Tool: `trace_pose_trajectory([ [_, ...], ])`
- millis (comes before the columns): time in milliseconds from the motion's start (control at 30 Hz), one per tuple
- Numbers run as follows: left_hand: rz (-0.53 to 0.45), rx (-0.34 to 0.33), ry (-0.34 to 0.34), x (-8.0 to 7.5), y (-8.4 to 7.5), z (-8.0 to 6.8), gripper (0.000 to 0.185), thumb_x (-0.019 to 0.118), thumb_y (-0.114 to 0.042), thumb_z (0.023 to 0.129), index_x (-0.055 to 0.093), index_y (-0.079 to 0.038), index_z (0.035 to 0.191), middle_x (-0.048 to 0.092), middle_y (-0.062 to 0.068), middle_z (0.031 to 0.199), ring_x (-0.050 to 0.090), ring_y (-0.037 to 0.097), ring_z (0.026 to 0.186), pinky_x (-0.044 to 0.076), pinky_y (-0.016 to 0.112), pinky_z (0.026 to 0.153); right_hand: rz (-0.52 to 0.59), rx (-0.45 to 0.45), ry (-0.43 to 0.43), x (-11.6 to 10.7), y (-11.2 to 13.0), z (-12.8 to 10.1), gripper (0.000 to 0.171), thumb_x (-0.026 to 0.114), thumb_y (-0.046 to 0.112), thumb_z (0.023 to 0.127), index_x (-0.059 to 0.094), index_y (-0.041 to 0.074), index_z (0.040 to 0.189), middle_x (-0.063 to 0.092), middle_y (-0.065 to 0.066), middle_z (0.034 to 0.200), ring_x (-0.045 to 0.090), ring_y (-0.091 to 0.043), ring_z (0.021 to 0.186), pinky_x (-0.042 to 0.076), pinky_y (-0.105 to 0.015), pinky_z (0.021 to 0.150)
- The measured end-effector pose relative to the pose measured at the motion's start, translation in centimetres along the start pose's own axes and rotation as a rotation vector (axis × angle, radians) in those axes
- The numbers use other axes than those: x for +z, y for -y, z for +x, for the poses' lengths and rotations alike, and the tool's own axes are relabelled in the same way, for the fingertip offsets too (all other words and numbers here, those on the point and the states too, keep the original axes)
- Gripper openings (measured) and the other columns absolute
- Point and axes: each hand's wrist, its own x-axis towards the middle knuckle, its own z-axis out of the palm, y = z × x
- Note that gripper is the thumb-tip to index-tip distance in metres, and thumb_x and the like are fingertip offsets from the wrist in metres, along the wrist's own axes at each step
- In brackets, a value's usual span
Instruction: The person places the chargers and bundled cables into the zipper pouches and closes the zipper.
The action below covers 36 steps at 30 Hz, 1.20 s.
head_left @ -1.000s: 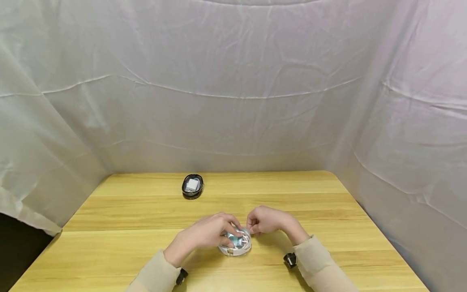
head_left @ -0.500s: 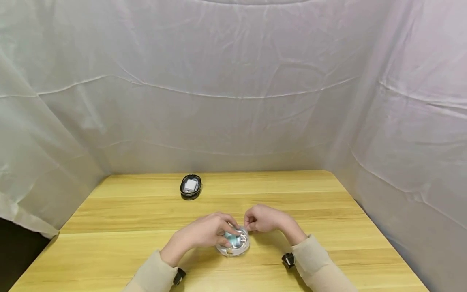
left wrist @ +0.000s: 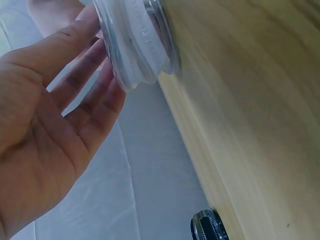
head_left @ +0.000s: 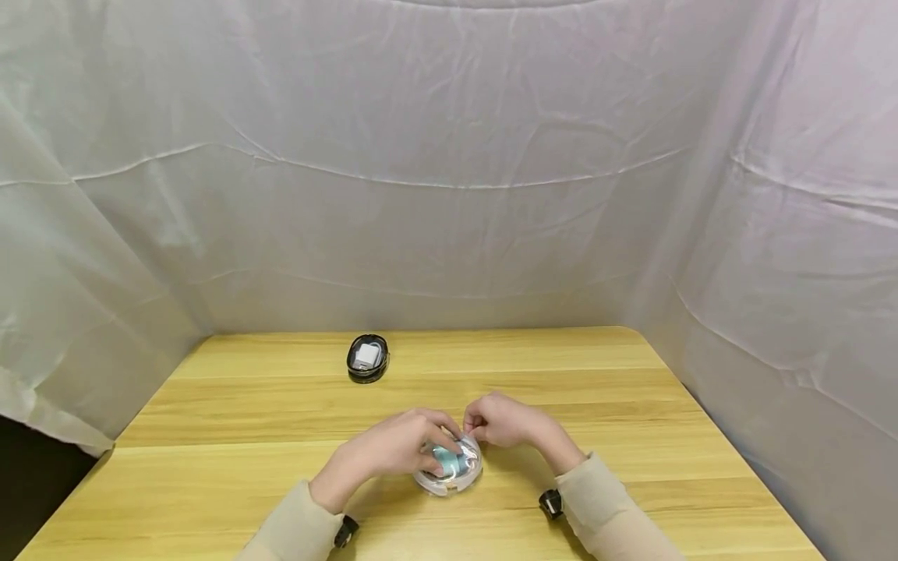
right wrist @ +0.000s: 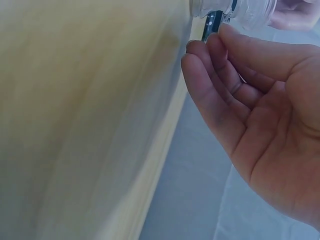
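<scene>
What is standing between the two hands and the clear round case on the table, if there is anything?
Nothing visible. The left hand already holds the clear round case on the wooden table, and the right hand touches its far edge. The black case lies apart, farther back.

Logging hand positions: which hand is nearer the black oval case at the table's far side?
Left. The left hand lies on the clear round case, more directly below the black oval case; the right hand sits farther to the right.
</scene>
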Motion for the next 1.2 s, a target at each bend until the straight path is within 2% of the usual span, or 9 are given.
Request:
trace_pose_trajectory([
  [500,0.01,-0.024,0.003,0.55,0.18,0.31,0.035,0.087,-0.017,0.083,0.08,-0.016,0.118,0.069,-0.006,0.132,0.061,0.014,0.126,0.049,0.03,0.109,0.043,0.027,0.029,-0.06,-0.26,-0.22,0.016,0.07,-0.001,0.094,0.07,0.013,0.086,0.063,0.007,0.076,0.053,-0.003,0.067,0.05,-0.021,0.063],
  [833,0.053,-0.044,0.0,0.52,0.01,0.18,0.034,0.087,-0.02,0.083,0.081,-0.022,0.116,0.068,-0.011,0.131,0.062,0.013,0.124,0.053,0.031,0.103,0.091,0.03,0.061,-0.33,-0.39,-0.25,0.017,0.07,-0.001,0.096,0.068,0.013,0.086,0.066,0.004,0.078,0.055,-0.003,0.066,0.051,-0.021,0.061],
  [1200,0.055,-0.06,0.002,0.48,-0.11,0.15,0.033,0.087,-0.021,0.083,0.081,-0.022,0.116,0.067,-0.012,0.13,0.063,0.015,0.123,0.054,0.03,0.101,0.118,0.037,0.084,-0.68,-0.39,-0.52,0.015,0.07,-0.001,0.096,0.069,0.01,0.086,0.066,0.004,0.077,0.058,-0.005,0.066,0.052,-0.022,0.061],
])
